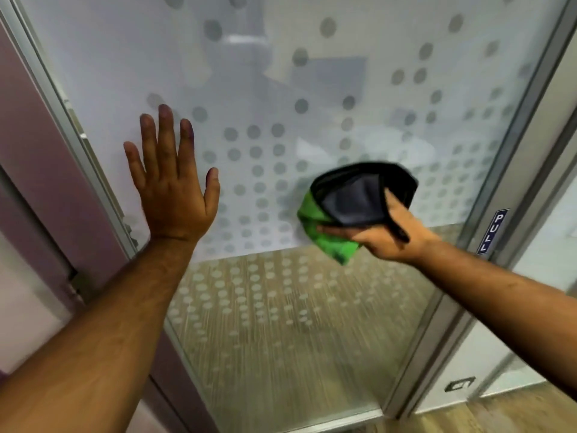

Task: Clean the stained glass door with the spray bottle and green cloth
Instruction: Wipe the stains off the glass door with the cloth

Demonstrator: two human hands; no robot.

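Observation:
The glass door (281, 89) fills the view, frosted and patterned with grey dots above and clear below. My left hand (171, 182) lies flat on the glass at the left, fingers spread, holding nothing. My right hand (390, 232) grips a bunched cloth (331, 239) that is green on one side and dark grey on the other, and presses it against the glass right of centre, near the lower edge of the frosted band. The cloth is blurred. No spray bottle is in view.
A metal door frame (512, 151) runs down the right side with a blue PULL sign (491, 231) on it. The left frame (78, 120) meets a mauve wall (28, 120). Wooden flooring (281, 323) shows through the lower glass.

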